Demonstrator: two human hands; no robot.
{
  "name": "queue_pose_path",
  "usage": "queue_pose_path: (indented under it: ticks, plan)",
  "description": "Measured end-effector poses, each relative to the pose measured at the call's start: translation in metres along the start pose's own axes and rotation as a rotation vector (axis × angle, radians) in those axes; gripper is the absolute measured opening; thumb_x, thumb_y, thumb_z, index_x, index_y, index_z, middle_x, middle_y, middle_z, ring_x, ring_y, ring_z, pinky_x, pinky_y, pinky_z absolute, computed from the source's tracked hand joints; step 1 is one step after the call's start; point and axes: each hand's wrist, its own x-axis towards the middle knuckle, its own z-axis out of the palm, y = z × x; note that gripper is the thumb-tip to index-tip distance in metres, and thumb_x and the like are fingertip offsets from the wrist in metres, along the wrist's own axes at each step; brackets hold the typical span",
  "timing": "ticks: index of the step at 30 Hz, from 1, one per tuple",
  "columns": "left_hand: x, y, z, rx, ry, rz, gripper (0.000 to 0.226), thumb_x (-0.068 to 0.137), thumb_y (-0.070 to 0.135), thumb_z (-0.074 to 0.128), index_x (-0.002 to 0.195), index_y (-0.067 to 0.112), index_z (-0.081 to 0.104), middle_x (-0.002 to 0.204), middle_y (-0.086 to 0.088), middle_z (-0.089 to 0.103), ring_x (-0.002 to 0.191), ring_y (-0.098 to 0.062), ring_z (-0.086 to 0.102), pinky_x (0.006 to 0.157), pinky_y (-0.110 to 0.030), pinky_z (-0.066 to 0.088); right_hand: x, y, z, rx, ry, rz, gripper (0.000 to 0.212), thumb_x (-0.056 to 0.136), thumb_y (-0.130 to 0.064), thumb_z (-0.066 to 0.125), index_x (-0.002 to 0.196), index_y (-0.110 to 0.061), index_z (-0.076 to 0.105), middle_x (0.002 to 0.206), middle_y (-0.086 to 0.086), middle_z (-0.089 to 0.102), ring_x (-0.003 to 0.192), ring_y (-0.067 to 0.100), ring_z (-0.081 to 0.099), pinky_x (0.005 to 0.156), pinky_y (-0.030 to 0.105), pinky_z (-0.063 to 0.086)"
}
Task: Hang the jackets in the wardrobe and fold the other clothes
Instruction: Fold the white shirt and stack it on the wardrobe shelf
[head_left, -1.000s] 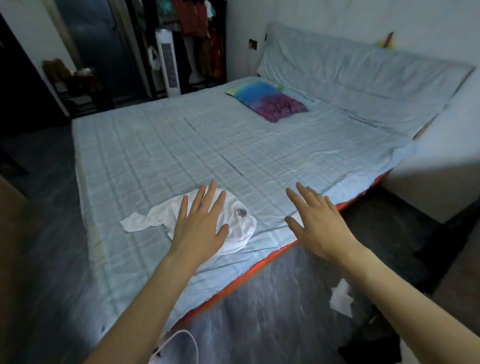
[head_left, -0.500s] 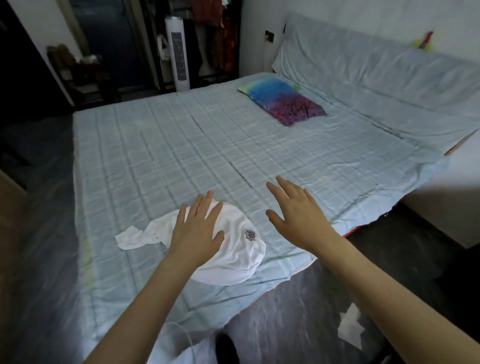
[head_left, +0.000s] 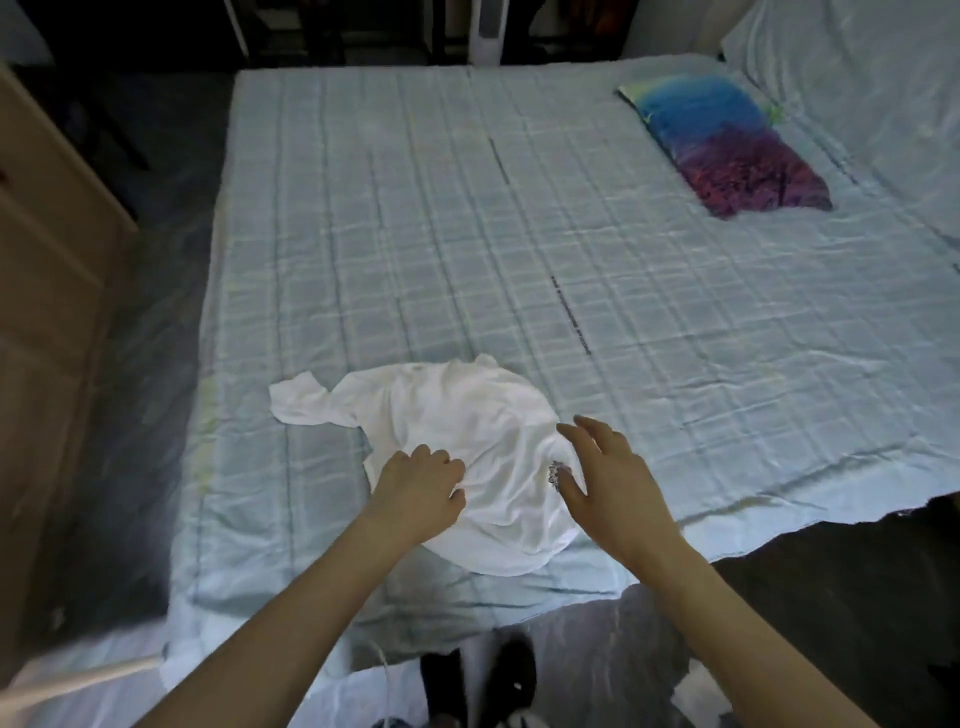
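Note:
A crumpled white shirt (head_left: 467, 415) with a small dark emblem lies on the light blue checked bed sheet (head_left: 467, 234), close to the bed's near edge. One sleeve sticks out to the left. My left hand (head_left: 421, 483) rests on the shirt's lower left part, with its fingers curled into the fabric. At the shirt's right edge, by the emblem, is my right hand (head_left: 605, 467), its fingers spread and slightly bent. Whether it touches the cloth I cannot tell.
A blue and purple pillow (head_left: 727, 150) lies at the far right of the bed. A wooden cabinet (head_left: 47, 312) stands at the left. Dark shoes (head_left: 478, 680) and a white scrap (head_left: 696, 691) are on the floor below the bed edge. A white fan base (head_left: 485, 31) stands beyond the bed.
The view has tilted down and closer to the bed. My left hand's fingers went from flat to curled on the shirt. My right hand moved left onto the shirt's right edge.

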Motion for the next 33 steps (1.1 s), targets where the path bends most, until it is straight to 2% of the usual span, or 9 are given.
queue_pose_path:
  ticks: [6,9,12,14,17,21,26,29,33]
  plan:
    - [0.022,-0.016,0.096,-0.002,-0.209,-0.061,0.035,0.094,0.028,0.044,0.126,0.016,0.051,0.124,-0.005,0.054,0.111,-0.027,0.050,0.074,-0.036,0.034,0.018,0.022,0.115,0.048,-0.200,-0.058,0.044,0.084,-0.015,0.064,0.128,-0.017,0.056,0.132,0.005,0.053,0.118,0.031,0.053,0.082,0.042,0.052]
    - [0.026,-0.027,0.151,-0.054,-0.243,-0.100,0.052,0.080,0.026,0.064,0.131,0.017,0.054,0.138,-0.007,0.051,0.124,-0.030,0.050,0.091,-0.043,0.043,0.019,0.033,0.169,0.072,-0.368,-0.013,0.040,0.090,-0.020,0.055,0.129,-0.020,0.053,0.129,-0.001,0.052,0.116,0.024,0.052,0.083,0.038,0.049]
    - [0.019,-0.040,0.200,-0.061,-0.195,-0.138,0.074,0.043,0.018,0.089,0.114,0.019,0.069,0.124,-0.008,0.065,0.109,-0.031,0.065,0.075,-0.047,0.056,0.009,0.049,0.217,0.061,-0.555,0.048,0.040,0.092,-0.033,0.053,0.130,-0.023,0.048,0.130,-0.004,0.049,0.117,0.020,0.050,0.088,0.035,0.047]
    - [0.013,-0.041,0.222,-0.115,-0.124,-0.132,0.076,0.043,0.008,0.085,0.115,0.019,0.065,0.126,-0.007,0.063,0.113,-0.031,0.063,0.081,-0.049,0.055,-0.001,0.057,0.242,0.027,-0.586,0.037,0.047,0.085,-0.042,0.062,0.126,-0.023,0.051,0.133,-0.006,0.048,0.120,0.020,0.048,0.090,0.035,0.046]
    - [0.012,-0.037,0.228,-0.133,0.021,-0.147,0.048,0.057,0.010,0.081,0.101,0.019,0.064,0.109,-0.003,0.066,0.104,-0.027,0.063,0.095,-0.047,0.049,-0.012,0.061,0.265,-0.019,-0.485,0.026,0.046,0.064,-0.044,0.080,0.101,-0.024,0.060,0.113,-0.005,0.059,0.101,0.022,0.057,0.074,0.036,0.050]
    - [0.019,-0.034,0.205,-0.195,0.045,-0.156,0.013,0.089,0.022,0.054,0.096,0.013,0.060,0.087,-0.005,0.063,0.080,-0.028,0.061,0.080,-0.039,0.050,-0.005,0.054,0.262,-0.007,-0.398,0.028,0.016,0.077,-0.019,0.071,0.089,-0.019,0.060,0.096,-0.002,0.060,0.086,0.026,0.060,0.061,0.037,0.045]
    - [0.021,-0.029,0.143,-0.325,-0.288,-0.128,0.041,0.096,0.056,0.039,0.108,0.019,0.048,0.094,-0.003,0.063,0.084,-0.024,0.058,0.070,-0.034,0.039,0.012,0.058,0.217,0.333,-0.437,0.333,0.016,0.096,-0.005,0.034,0.087,-0.017,0.039,0.082,0.001,0.054,0.072,0.020,0.055,0.061,0.034,0.041]
    - [0.017,-0.030,0.102,-0.242,-0.274,-0.069,0.057,0.081,0.071,0.052,0.115,0.026,0.046,0.104,0.001,0.063,0.093,-0.020,0.060,0.075,-0.033,0.046,0.021,0.060,0.166,0.448,-0.318,0.257,0.019,0.101,-0.019,0.032,0.083,-0.020,0.038,0.075,0.001,0.056,0.066,0.018,0.056,0.060,0.037,0.048]
    - [0.017,-0.052,0.045,-0.103,-0.095,-0.051,0.030,0.087,0.038,0.059,0.112,0.022,0.054,0.109,-0.001,0.059,0.099,-0.025,0.061,0.069,-0.032,0.043,0.034,0.060,0.091,0.140,-0.173,-0.124,0.034,0.089,-0.061,0.043,0.086,-0.026,0.043,0.073,-0.009,0.053,0.065,0.012,0.056,0.054,0.033,0.046]
